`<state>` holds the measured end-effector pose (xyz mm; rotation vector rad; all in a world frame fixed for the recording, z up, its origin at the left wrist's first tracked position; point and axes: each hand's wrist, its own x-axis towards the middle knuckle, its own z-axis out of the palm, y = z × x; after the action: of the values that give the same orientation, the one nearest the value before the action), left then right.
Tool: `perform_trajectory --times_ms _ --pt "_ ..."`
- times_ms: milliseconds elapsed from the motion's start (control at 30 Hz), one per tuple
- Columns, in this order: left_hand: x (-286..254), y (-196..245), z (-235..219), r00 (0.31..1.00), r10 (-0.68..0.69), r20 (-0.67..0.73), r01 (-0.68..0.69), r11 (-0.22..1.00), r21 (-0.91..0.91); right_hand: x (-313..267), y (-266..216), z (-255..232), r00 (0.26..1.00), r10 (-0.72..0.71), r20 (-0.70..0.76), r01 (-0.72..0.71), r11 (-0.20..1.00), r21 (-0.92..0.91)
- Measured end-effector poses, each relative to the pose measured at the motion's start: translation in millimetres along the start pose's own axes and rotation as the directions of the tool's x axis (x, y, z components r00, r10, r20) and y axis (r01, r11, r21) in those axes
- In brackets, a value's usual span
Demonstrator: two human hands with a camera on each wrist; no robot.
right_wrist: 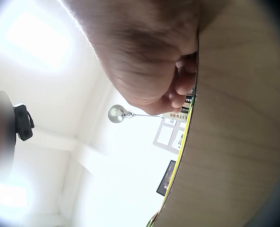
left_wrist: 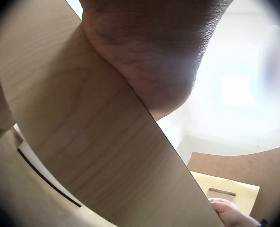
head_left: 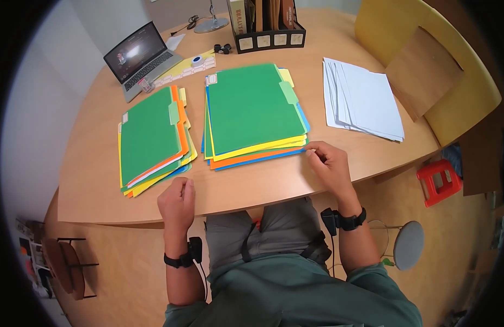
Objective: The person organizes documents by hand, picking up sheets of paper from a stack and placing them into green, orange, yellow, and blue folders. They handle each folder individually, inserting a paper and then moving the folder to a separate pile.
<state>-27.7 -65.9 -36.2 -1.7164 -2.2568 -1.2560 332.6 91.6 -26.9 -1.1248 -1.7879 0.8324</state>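
Note:
Two stacks of coloured folders lie side by side on the table, a green folder topping each: the left stack (head_left: 151, 133) and the larger right stack (head_left: 254, 109). My left hand (head_left: 177, 204) rests at the table's front edge, just below the left stack, fingers loosely curled and holding nothing. My right hand (head_left: 332, 168) rests by the right stack's lower right corner, its loosely curled fingertips at or beside that corner; whether they touch it I cannot tell. In the wrist views, the left palm heel (left_wrist: 154, 80) and the right hand (right_wrist: 144, 71) lie against the table's edge.
White papers (head_left: 361, 101) lie on the right, near a yellow board (head_left: 459, 92). At the back are a laptop (head_left: 140, 60), label sheets (head_left: 181, 73), a tape roll (head_left: 197, 61), a black file holder (head_left: 271, 41) and a lamp base (head_left: 211, 25). A red stool (head_left: 440, 182) stands on the floor.

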Motion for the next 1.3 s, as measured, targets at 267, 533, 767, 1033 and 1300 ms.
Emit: perform_trajectory --times_ms 267,533,767,1033,1300 --pt "0.9 2.1 -2.1 0.999 -0.015 0.034 0.014 0.999 0.047 0.2 -3.4 1.2 1.000 -0.004 -0.007 0.004 0.991 -0.134" --pt "1.3 1.7 -3.2 1.000 0.017 0.024 -0.018 0.999 0.037 1.6 -4.4 2.7 1.000 -0.008 -0.023 0.004 0.989 -0.147" --pt "9.3 13.8 -11.7 0.988 -0.044 0.149 0.045 0.999 -0.006 21.6 2.2 -1.9 0.998 0.021 -0.055 -0.021 1.000 0.006" --pt "79.2 65.9 -5.4 0.926 0.248 0.285 -0.257 0.966 -0.003 58.5 -10.1 8.0 0.997 -0.069 0.024 0.071 0.994 -0.087" --pt "123.1 67.7 17.8 0.777 0.084 0.624 -0.266 0.942 0.205 124.7 -0.1 6.7 0.969 -0.073 0.237 0.171 0.888 -0.426"
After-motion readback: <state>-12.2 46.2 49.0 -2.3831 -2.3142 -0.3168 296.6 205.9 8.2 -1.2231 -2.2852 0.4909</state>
